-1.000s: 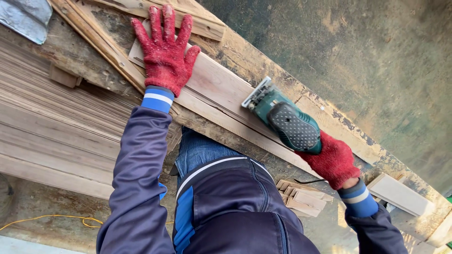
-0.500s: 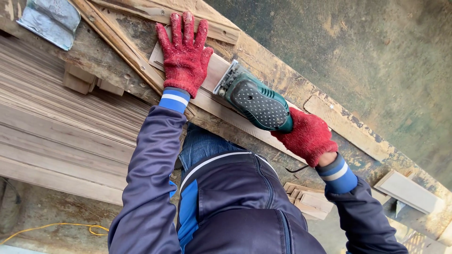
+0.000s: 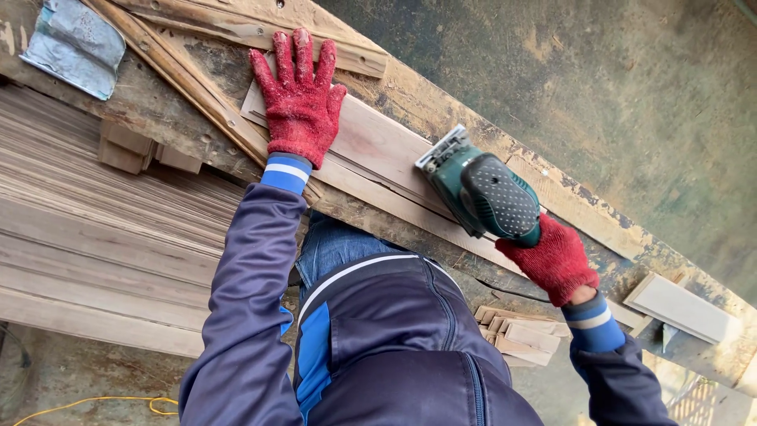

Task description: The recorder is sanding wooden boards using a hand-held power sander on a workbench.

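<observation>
— What have your two hands got hold of?

— My left hand (image 3: 298,99), in a red knitted glove, lies flat with the fingers straight and slightly spread, pressing the far end of one pale, long wooden board (image 3: 378,146). My right hand (image 3: 552,259), in the same kind of glove, is wrapped tight round the rear grip of one green power sander with a dotted black grip pad (image 3: 481,193).

— And where is that sander?

— Sitting on the board, its metal base plate touching the wood, well apart from my left hand, towards the near end.

— What lies round the board?

— It rests on a worn, dusty wooden workbench (image 3: 441,118). Past my left hand, one grey crumpled sheet (image 3: 72,47) sits at the bench corner. Under the bench, on the sander's side, is a small pile of short wooden offcuts (image 3: 520,335); I cannot count them surely. On the other side lies a stack of long pale planks (image 3: 102,237), and one yellow cable (image 3: 110,404) runs along the floor. One flat pale block (image 3: 682,309) lies beyond my right wrist. I see no labels or signs.
</observation>
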